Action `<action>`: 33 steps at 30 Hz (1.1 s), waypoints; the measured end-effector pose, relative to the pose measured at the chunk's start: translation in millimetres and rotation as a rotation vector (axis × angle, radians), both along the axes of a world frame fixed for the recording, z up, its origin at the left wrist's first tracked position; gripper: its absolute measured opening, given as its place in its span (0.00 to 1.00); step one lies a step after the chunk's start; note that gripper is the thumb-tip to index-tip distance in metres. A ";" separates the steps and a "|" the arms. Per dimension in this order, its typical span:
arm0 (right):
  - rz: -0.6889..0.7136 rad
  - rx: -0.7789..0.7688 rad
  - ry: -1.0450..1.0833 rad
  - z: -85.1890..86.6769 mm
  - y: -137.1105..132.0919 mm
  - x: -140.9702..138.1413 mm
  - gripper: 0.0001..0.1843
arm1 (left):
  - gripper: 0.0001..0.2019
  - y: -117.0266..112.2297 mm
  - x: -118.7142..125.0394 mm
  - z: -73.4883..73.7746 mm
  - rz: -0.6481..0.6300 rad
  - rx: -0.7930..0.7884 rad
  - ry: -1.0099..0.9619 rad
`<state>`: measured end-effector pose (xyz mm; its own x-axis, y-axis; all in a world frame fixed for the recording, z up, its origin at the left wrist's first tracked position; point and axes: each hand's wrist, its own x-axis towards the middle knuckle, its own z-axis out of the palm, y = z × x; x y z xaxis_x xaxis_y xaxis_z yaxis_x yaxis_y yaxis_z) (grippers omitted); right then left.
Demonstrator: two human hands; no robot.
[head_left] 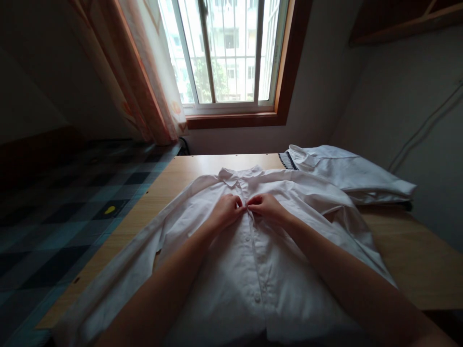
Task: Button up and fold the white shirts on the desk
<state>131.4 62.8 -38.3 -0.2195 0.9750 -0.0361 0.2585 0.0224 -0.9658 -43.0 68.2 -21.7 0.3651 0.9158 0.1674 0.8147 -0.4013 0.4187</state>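
A white button-up shirt [231, 270] lies spread face up, its collar [229, 176] toward the window and its sleeves out to both sides. My left hand [227, 209] pinches the front placket a little below the collar. From the other side, my right hand [266, 206] pinches the same strip, its fingertips almost meeting those of the left. Whatever small part sits between the fingertips is hidden. Below the hands, several buttons [257, 297] run down the placket. Lower down, the two front edges lie close side by side.
The shirt rests on a light wooden table [394, 241]. Another white garment [343, 168] lies in a heap at the back right, over a dark-edged item. A bed with a checked cover [72, 226] adjoins the left side. Beyond are a curtain [133, 72] and a window [231, 58].
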 end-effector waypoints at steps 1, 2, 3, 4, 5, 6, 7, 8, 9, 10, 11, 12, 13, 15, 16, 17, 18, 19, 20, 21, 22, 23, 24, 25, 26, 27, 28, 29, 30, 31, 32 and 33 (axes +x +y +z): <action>0.002 -0.018 0.020 1.6 -0.4 0.5 0.05 | 0.08 -0.9 -0.4 1.5 0.005 -0.025 -0.017; 0.001 -0.039 0.040 3.5 -0.9 1.1 0.05 | 0.09 -1.8 -0.7 3.1 0.011 -0.055 -0.036; -0.004 -0.066 0.060 5.6 -1.5 1.8 0.05 | 0.09 -2.5 -1.0 4.6 0.020 -0.087 -0.056; -0.010 -0.097 0.080 7.8 -2.4 2.5 0.05 | 0.09 -2.9 -1.2 5.9 0.034 -0.116 -0.078; -0.014 -0.129 0.101 9.9 -3.3 3.4 0.05 | 0.09 -3.0 -1.4 6.9 0.051 -0.141 -0.101; -0.009 -0.160 0.121 11.9 -4.3 4.2 0.05 | 0.09 -2.7 -1.7 7.5 0.064 -0.163 -0.124; 0.001 -0.187 0.143 13.6 -5.4 4.9 0.05 | 0.10 -2.0 -2.3 7.6 0.073 -0.186 -0.145; 0.016 -0.207 0.166 14.8 -6.3 5.4 0.06 | 0.10 -1.0 -3.0 7.4 0.073 -0.210 -0.164; 0.031 -0.221 0.186 15.5 -7.1 5.5 0.06 | 0.10 0.4 -4.1 6.8 0.066 -0.231 -0.183; 0.042 -0.229 0.199 15.8 -7.6 5.3 0.06 | 0.11 1.8 -5.3 6.1 0.054 -0.250 -0.203; 0.046 -0.231 0.205 15.6 -8.0 4.6 0.05 | 0.11 3.3 -6.7 5.2 0.043 -0.263 -0.223; 0.046 -0.233 0.206 15.0 -8.1 3.7 0.05 | 0.11 4.5 -8.2 4.4 0.034 -0.272 -0.243; 0.042 -0.232 0.203 14.4 -8.2 2.6 0.04 | 0.11 5.6 -9.6 3.7 0.028 -0.278 -0.263; 0.034 -0.232 0.194 13.2 -8.2 0.6 0.04 | 0.11 6.8 -11.8 2.9 0.020 -0.282 -0.293; 0.032 -0.233 0.194 12.9 -8.3 -0.2 0.05 | 0.10 6.9 -12.5 2.9 0.016 -0.282 -0.301; 0.031 -0.236 0.197 12.8 -8.4 -0.6 0.05 | 0.10 6.8 -12.9 2.9 0.012 -0.281 -0.310; 0.028 -0.238 0.201 12.8 -8.4 -0.9 0.06 | 0.09 6.6 -13.2 3.0 0.008 -0.285 -0.320; 0.023 -0.240 0.206 12.8 -8.4 -0.9 0.06 | 0.09 6.2 -13.3 3.2 0.008 -0.302 -0.336; 0.018 -0.241 0.215 12.7 -8.2 -0.7 0.06 | 0.09 5.8 -13.4 3.3 0.012 -0.336 -0.362; 0.009 -0.243 0.225 12.4 -7.9 -0.4 0.06 | 0.09 5.4 -13.5 3.6 0.018 -0.385 -0.399; 0.000 -0.248 0.238 12.0 -7.3 0.0 0.07 | 0.08 5.0 -13.7 3.8 0.022 -0.443 -0.445; -0.004 -0.255 0.253 11.4 -6.6 0.5 0.07 | 0.08 4.6 -13.8 4.2 0.023 -0.499 -0.498; -0.004 -0.263 0.270 10.7 -5.8 1.1 0.08 | 0.08 4.2 -14.0 4.6 0.019 -0.546 -0.552; -0.001 -0.269 0.288 10.0 -5.0 1.7 0.08 | 0.08 3.8 -14.0 5.1 0.012 -0.581 -0.602; 0.006 -0.275 0.304 9.3 -4.2 2.3 0.09 | 0.08 3.3 -13.8 5.4 0.006 -0.602 -0.645; 0.013 -0.281 0.314 8.8 -3.5 3.0 0.09 | 0.08 2.8 -13.3 5.7 0.007 -0.618 -0.680; 0.020 -0.286 0.320 8.4 -2.9 3.6 0.09 | 0.08 2.2 -12.7 5.6 0.011 -0.632 -0.708; 0.026 -0.292 0.324 8.2 -2.5 4.2 0.09 | 0.08 1.8 -11.9 5.3 0.020 -0.646 -0.733; 0.031 -0.297 0.326 8.2 -2.1 4.8 0.09 | 0.08 1.6 -11.0 4.7 0.032 -0.663 -0.755; 0.039 -0.302 0.329 8.2 -2.0 5.2 0.10 | 0.08 1.5 -10.1 3.7 0.046 -0.681 -0.774; 0.045 -0.307 0.333 8.4 -1.9 5.6 0.10 | 0.08 1.8 -9.5 2.5 0.058 -0.698 -0.790; 0.050 -0.309 0.335 8.5 -2.0 5.7 0.11 | 0.08 2.3 -9.1 1.1 0.067 -0.715 -0.801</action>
